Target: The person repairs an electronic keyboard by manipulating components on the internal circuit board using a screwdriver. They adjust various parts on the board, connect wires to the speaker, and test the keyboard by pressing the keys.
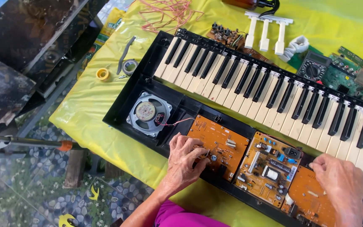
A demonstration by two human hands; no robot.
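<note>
Left hand [184, 157] is resting fingers bent on the left orange circuit board [218, 145], touching it, not clamped on anything. Right hand [342, 183] is lying loosely curled over the right orange board [309, 197]; grip hidden, cannot tell. Both boards are sitting inside the opened keyboard case [127, 98], in front of the keys [269, 86]. Round speaker [148, 114] sitting left of the boards. Yellow tape roll [102, 74] lying left of the case on yellow cloth [85, 109].

Head-worn, looking steeply down from close above onto an opened keyboard [248, 105] across a yellow-covered table [89, 105].
</note>
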